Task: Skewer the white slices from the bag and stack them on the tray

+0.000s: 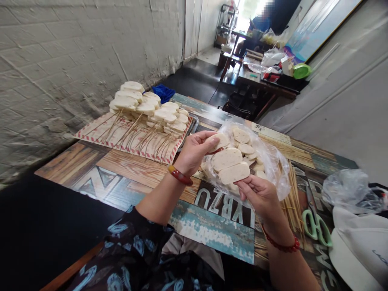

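Seen from the wearer's head, two bare hands meet over a patchwork-patterned table (pixel 212 238), close above an open clear plastic bag (pixel 281 178) of pale oval slices (pixel 241 135). The left hand (pixel 194 151) pinches an upper slice (pixel 220 140) between thumb and fingers. The right hand (pixel 260 193), lower and to the right, grips the edge of a lower slice (pixel 234 173). Between these two lies a middle slice (pixel 227 158), its edges meeting or overlapping theirs; whether either hand supports it cannot be told. The bagged slices sit just behind and to the right of the held ones.

Beyond the left hand, toward the wall, stacks of skewered slices (pixel 145 107) rest on red-and-white-edged paper (pixel 92 130), sticks pointing toward the wearer. Right of the bag, beside the right forearm, lie loose wooden skewers (pixel 292 198), then green-handled scissors (pixel 317 228) and a white cap (pixel 357 246).
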Demonstrator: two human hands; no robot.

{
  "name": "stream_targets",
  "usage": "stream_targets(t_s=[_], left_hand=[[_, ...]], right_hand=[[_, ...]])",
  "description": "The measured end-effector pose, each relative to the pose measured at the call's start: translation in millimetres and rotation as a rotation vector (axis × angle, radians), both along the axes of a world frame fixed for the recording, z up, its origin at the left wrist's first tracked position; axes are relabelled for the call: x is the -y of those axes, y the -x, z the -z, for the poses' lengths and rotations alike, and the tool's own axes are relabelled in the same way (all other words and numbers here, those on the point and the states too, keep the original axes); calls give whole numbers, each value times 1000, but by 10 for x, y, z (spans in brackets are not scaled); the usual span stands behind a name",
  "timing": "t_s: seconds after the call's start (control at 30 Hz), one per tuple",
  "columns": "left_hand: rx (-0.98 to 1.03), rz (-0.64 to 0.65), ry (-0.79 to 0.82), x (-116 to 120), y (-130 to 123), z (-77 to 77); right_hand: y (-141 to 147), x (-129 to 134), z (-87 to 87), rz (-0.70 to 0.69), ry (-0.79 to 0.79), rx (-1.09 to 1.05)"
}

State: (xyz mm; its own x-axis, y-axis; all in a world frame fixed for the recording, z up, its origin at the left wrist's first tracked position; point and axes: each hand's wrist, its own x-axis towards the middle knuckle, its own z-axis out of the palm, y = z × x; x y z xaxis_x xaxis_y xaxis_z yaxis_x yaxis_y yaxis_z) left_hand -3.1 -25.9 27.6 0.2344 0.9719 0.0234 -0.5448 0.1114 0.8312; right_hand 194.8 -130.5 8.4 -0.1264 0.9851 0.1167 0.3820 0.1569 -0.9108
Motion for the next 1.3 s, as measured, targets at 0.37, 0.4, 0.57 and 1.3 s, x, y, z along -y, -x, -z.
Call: stream_targets(t_s=[0.37,0.4,0.57,1.3], left_hand=[[-62,1,-57,68,2,-47],[-63,1,-64,81,4,-61],[-56,19,-120,160,45,-144],[-255,-21,-295,290,66,-204]], right_hand=[[0,-51,130,-3,-47,-21],[0,-56,141,-1,-51,-29],[-23,-83,209,30,-76,-51],[-66,-76,276,195,-99,157]])
